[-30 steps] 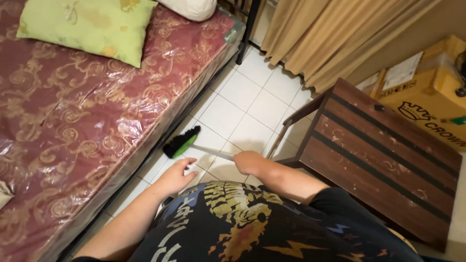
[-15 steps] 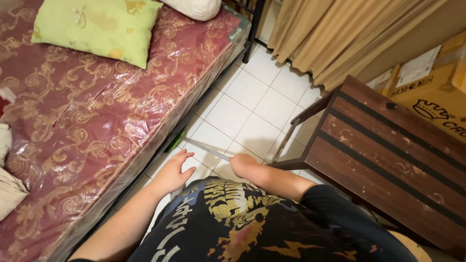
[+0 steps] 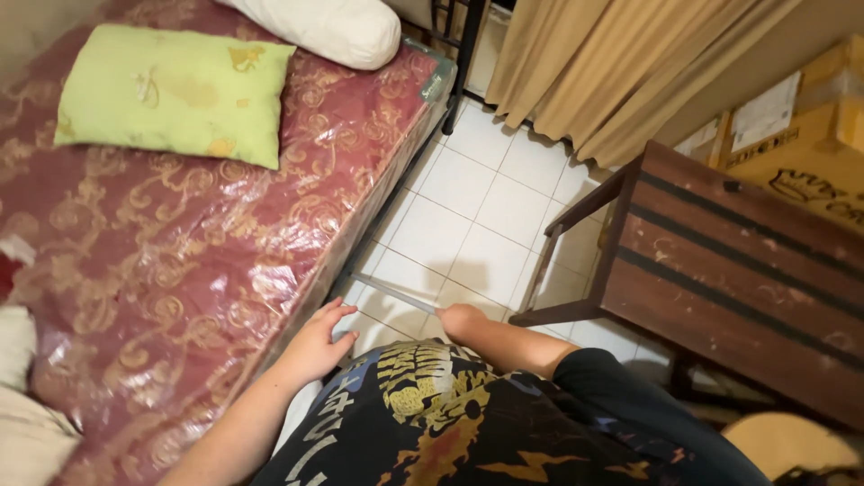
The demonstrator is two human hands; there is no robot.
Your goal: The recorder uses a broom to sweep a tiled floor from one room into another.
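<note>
Between bed and desk, on the white tiled floor [image 3: 468, 216]: one sweeping stroke under way, recorded from the head view.

Item 1. Broom handle [image 3: 396, 293], thin, grey, metallic. It ran from the right hand aslant toward the bed's lower edge; its brush end lay hidden beneath the bed frame [image 3: 396, 184].

Item 2. Right hand [image 3: 461, 321], clenched around the near end of the handle, forearm drawn close to the body.

Item 3. Left hand [image 3: 317, 342], released, fingers spread, holding nothing, hovering just beside the mattress edge and near the handle without touching it.

Item 4. Mattress [image 3: 189, 252], maroon with gold scrolls, wrapped in clear plastic; green pillow [image 3: 171, 90] and white bolster [image 3: 324, 29] lay on it.

Item 5. Dark wooden desk [image 3: 738, 270], striped top, standing to the right; cardboard boxes [image 3: 792, 135] and a tan curtain [image 3: 594, 63] stood behind.

Judgement: the step in hand appeared to be reaching the brush under the bed. The next move would call for a low, level pull of the handle outward, kept clear of the frame.
</note>
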